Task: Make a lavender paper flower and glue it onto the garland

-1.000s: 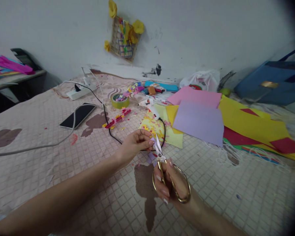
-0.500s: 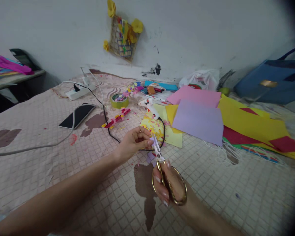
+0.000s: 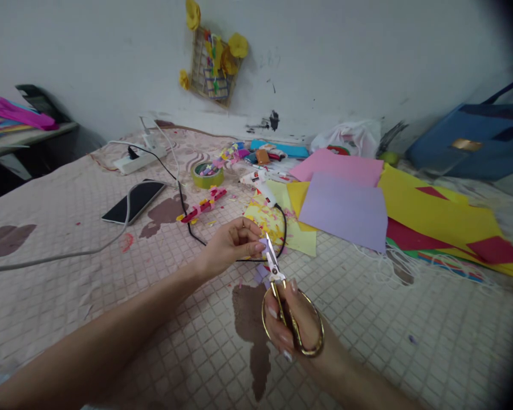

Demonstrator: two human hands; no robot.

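The left hand pinches a small lilac paper piece between thumb and fingers, seemingly leaving its edge exposed while keeping it steady. The right hand grips gold-handled scissors by their looped handles, blades pointing away, likely to bring them close to the paper at the left fingertips, though contact is unclear. Lilac scraps lie between the hands, just nearer than the pinch.

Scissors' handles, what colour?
Gold. The scissors' handles show best in the head view.
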